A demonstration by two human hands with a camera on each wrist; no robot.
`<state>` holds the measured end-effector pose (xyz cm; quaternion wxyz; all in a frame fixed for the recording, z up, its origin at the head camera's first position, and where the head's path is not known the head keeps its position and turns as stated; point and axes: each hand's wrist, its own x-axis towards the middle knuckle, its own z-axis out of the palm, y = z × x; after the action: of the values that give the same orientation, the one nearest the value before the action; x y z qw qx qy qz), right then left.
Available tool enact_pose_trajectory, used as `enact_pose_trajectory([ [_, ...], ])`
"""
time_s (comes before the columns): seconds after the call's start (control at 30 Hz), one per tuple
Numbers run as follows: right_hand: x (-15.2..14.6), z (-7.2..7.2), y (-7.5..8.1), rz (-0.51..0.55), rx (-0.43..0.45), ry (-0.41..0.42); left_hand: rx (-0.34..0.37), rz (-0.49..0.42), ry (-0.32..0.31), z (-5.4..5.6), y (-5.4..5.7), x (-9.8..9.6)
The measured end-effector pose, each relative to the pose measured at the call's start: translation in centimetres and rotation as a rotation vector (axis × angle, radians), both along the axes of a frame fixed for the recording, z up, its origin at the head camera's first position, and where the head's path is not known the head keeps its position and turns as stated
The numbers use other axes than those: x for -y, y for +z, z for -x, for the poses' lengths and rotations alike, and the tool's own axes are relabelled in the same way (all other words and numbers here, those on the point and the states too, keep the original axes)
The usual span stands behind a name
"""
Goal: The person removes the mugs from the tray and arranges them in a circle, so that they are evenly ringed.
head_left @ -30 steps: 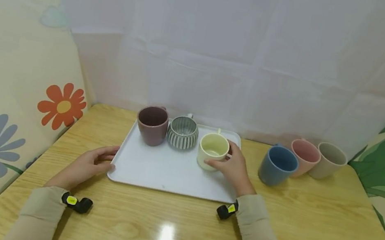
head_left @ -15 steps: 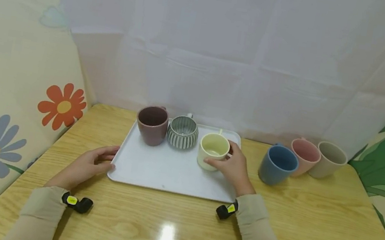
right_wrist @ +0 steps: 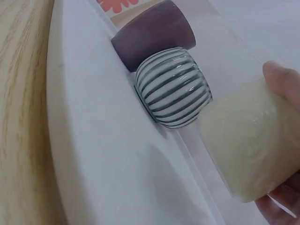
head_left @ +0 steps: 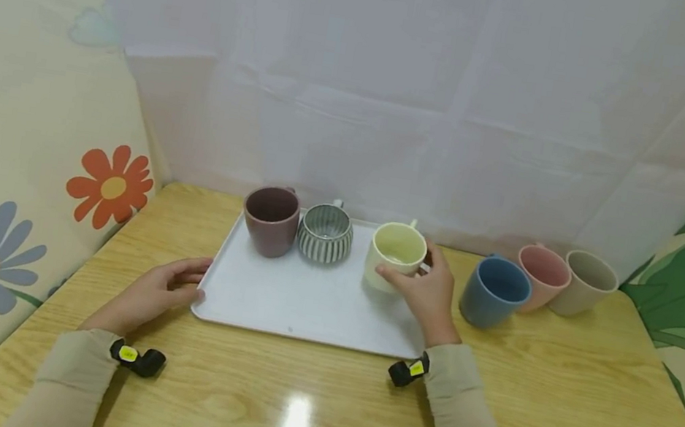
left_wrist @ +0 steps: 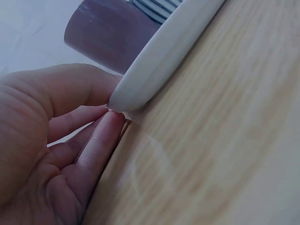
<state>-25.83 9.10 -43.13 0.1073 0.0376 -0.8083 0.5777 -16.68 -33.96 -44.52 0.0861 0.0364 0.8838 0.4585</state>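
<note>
My right hand [head_left: 431, 289] holds a pale yellow mug [head_left: 394, 257] by its side, thumb in front and fingers behind. In the right wrist view the yellow mug [right_wrist: 248, 140] hangs just above the white tray [right_wrist: 112, 140], apart from it. My left hand [head_left: 154, 292] is at the left edge of the white tray [head_left: 295, 310]; in the left wrist view its thumb and fingers pinch the rim [left_wrist: 145, 70]. A purple mug [head_left: 272, 225] and a striped grey-white cup [head_left: 325, 240] stand side by side at the tray's back left.
Right of the tray, a blue mug [head_left: 493, 295], a pink mug [head_left: 543, 277] and a beige cup [head_left: 584, 286] stand close together on the wooden table [head_left: 222, 395]. A white cloth [head_left: 360, 98] hangs behind; flowered panels flank both sides.
The yellow mug has been lifted off the tray and shifted slightly right and back in my right hand. My left hand and the other cups have not moved.
</note>
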Motion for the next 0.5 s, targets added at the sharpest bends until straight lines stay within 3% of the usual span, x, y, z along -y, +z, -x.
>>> enact_pose_trajectory([
  [0.17, -0.1, -0.4, 0.6, -0.012, -0.081, -0.027, -0.001, 0.008, -0.001, 0.0, 0.0, 0.0],
  [0.5, -0.6, -1.0, 2.3, 0.053, -0.118, -0.081, -0.009, -0.003, -0.01, 0.0, -0.1, 0.2],
])
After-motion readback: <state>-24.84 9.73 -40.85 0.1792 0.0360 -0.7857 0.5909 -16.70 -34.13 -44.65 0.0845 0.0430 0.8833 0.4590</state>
